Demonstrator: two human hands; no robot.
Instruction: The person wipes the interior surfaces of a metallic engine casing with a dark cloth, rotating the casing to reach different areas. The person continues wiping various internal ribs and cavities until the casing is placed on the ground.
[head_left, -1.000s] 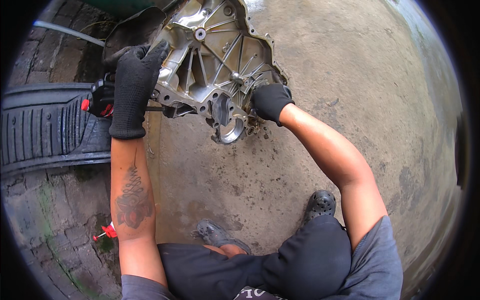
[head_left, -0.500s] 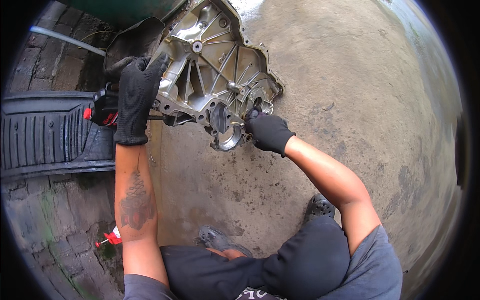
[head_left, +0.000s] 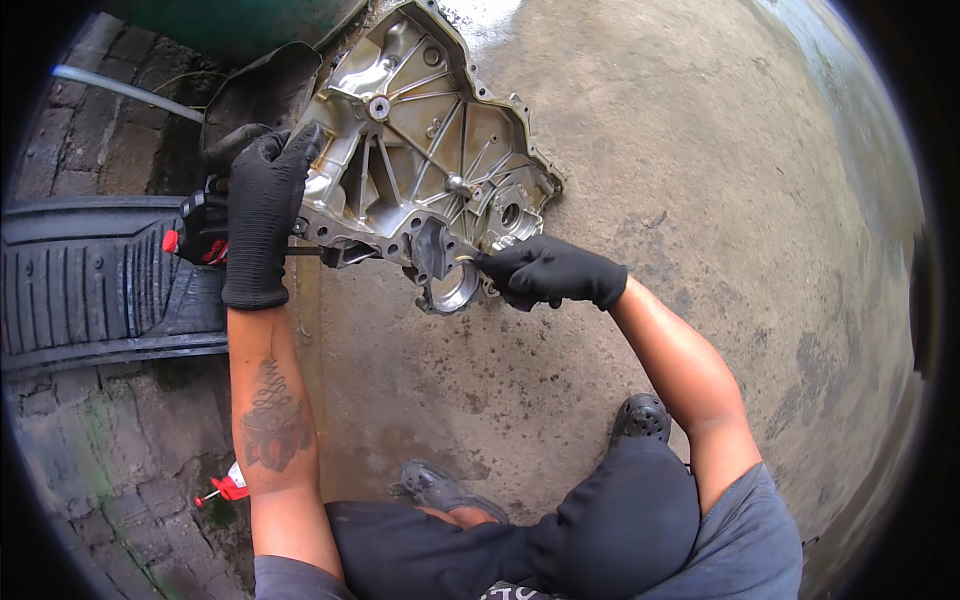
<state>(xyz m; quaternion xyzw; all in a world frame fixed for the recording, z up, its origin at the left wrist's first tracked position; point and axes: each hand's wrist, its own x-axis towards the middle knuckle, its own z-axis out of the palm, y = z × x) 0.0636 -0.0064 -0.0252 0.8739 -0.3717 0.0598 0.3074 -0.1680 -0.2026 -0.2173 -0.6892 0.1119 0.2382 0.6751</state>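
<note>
A large cast-metal engine cover (head_left: 410, 150), ribbed inside and wet-looking, stands tilted in front of me. My left hand (head_left: 270, 190), in a black glove, is closed on its left edge. At the cover's lower end, beside the round bore (head_left: 458, 290), is my right hand (head_left: 555, 272), also gloved in black. Its fingers are curled, with the fingertips against the metal next to the bore. Whatever they may pinch is too small to make out. A circular seat (head_left: 510, 215) in the cover shows just above that hand.
Behind my left wrist is a black and red object (head_left: 203, 230). A black ribbed mat (head_left: 90, 280) lies at left on dark paving. Farther back are a dark curved panel (head_left: 262, 92) and a pale pipe (head_left: 125, 88). A red and white item (head_left: 229, 484) lies beside my left forearm.
My right hand has drawn back from the circular seat and moved down beside the bore, uncovering the seat. The cover has shifted slightly left in view, with my left hand still holding it.
</note>
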